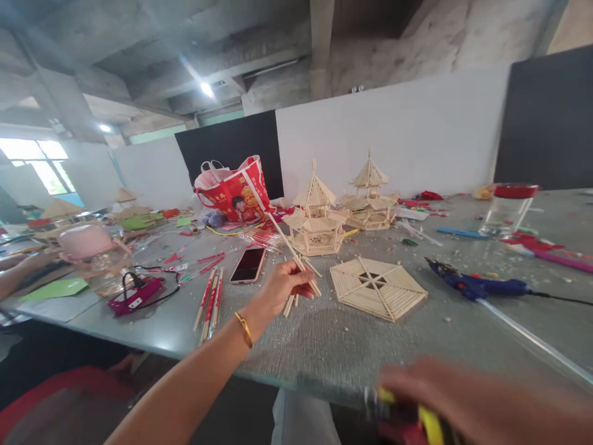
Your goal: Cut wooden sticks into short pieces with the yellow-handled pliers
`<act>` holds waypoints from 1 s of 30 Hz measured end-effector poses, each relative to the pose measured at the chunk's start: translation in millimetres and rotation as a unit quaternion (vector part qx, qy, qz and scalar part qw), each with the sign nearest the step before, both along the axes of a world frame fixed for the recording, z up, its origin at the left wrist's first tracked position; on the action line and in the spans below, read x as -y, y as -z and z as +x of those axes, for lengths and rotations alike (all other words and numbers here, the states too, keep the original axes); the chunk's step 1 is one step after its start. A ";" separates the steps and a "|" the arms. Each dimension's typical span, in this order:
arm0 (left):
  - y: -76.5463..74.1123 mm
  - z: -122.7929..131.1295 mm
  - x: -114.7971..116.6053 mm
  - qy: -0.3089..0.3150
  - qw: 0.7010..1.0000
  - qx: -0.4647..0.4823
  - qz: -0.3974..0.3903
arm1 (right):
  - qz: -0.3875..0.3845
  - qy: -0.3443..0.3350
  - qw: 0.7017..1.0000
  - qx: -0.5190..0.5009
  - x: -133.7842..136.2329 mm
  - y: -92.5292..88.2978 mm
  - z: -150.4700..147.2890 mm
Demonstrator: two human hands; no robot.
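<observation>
My left hand reaches over the grey table and pinches a long wooden stick that slants up toward the red bag; a few short stick pieces lie under it. Just right of it lies a flat hexagonal stick roof. My right hand is at the near table edge, blurred, closed round a tool with yellow and red handles. Two stick pagoda models stand behind.
A blue glue gun with its cord lies right of the roof. A phone, wrapped chopsticks, a pink device, a red bag and a jar sit around. Another person's arm is at far left.
</observation>
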State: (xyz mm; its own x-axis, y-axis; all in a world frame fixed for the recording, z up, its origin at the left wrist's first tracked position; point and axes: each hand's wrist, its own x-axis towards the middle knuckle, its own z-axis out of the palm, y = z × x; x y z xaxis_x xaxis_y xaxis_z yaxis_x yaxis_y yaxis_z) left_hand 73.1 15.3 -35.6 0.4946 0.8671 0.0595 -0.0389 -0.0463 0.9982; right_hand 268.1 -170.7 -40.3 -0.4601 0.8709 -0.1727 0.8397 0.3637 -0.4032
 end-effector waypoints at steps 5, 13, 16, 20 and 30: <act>-14.8 -1.3 26.4 0.059 0.994 0.065 -0.062 | 0.078 0.198 0.915 -0.342 -42.1 -17.4 -3.0; -32.8 8.7 50.5 0.078 0.997 0.021 -0.004 | 0.037 0.156 0.873 -0.461 -76.6 -16.8 -38.6; -35.2 10.1 48.9 0.056 0.998 0.001 0.015 | 0.042 0.184 0.855 -0.483 -78.3 -13.3 -41.1; -32.5 11.1 47.9 0.057 0.998 0.010 -0.035 | 0.032 0.198 0.825 -0.528 -80.5 -5.8 -41.8; -24.0 12.2 50.6 0.016 0.999 -0.011 0.050 | -0.010 0.179 0.805 -0.566 -80.2 1.9 -35.2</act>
State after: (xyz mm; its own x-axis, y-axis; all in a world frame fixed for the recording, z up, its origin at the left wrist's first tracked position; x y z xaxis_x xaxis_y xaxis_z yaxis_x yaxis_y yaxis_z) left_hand 85.3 -35.3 -11.6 0.5242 0.8410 0.1341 -0.0195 -0.1455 0.9892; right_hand 232.9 -90.5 -42.1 -0.0526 0.9851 0.1637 -0.0199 0.1629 -0.9864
